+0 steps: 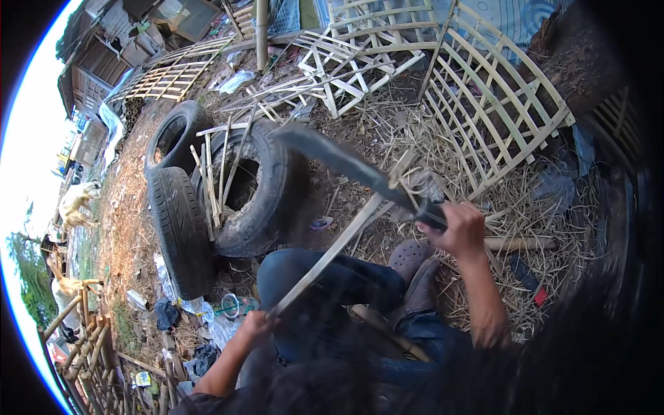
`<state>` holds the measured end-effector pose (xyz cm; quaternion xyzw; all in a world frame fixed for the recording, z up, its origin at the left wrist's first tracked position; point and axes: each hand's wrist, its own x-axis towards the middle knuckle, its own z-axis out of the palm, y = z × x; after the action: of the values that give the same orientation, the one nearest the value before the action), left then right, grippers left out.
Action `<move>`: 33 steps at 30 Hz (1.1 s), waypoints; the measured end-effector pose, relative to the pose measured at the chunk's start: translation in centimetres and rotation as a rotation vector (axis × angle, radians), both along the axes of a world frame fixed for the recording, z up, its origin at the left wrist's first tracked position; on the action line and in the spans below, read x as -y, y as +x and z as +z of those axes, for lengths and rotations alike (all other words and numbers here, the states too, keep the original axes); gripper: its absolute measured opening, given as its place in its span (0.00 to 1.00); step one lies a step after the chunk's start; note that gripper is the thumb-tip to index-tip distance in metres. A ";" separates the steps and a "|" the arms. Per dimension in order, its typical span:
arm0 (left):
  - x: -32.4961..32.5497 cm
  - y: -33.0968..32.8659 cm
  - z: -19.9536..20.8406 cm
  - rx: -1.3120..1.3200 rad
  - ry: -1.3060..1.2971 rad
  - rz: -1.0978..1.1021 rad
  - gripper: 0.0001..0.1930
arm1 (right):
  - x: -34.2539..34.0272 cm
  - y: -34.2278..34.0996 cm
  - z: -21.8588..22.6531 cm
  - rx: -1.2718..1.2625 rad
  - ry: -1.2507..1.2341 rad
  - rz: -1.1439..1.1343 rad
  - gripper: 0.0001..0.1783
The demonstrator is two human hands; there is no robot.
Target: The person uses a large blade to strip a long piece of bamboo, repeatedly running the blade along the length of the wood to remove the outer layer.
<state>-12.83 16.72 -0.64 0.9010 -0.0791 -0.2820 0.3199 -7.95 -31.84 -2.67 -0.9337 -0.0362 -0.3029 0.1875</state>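
A pale strip (326, 256), slanting from seven o'clock toward one, is gripped at its lower end by the left hand (254, 330) and partly hidden by the blurred machete (339, 163) clasped in the right hand (459, 232) at three, any contact being hard to make out.

Brown dirt ground (119, 225), strewn with orange-brown litter at left and thick with pale strips (574, 238) at right. Three black tyres (181, 232) sit close together left of centre. Beyond them lies a heap of slats (335, 83); to its right, a curved-looking lattice (522, 153) rests at the strips' edge. A pole (520, 243) lies among the strips, near a red scrap (541, 297). Whitish plastic (236, 81) lies crumpled at upper left.
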 end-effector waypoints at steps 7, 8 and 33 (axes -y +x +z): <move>2.0 1.5 1.4 -0.128 0.265 0.000 0.34 | -2.6 -1.6 0.1 0.076 -0.070 0.253 0.31; 2.4 1.0 1.9 -0.077 0.070 0.026 0.34 | -1.1 -0.8 0.1 0.170 -0.105 0.242 0.31; -0.2 1.6 1.8 -0.319 0.048 0.147 0.21 | 0.0 -2.3 2.1 0.011 0.035 -0.044 0.31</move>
<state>-11.22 16.89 1.11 0.8556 0.0454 -0.3991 0.3266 -10.24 -31.83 -0.53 -0.9292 -0.0114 -0.3124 0.1972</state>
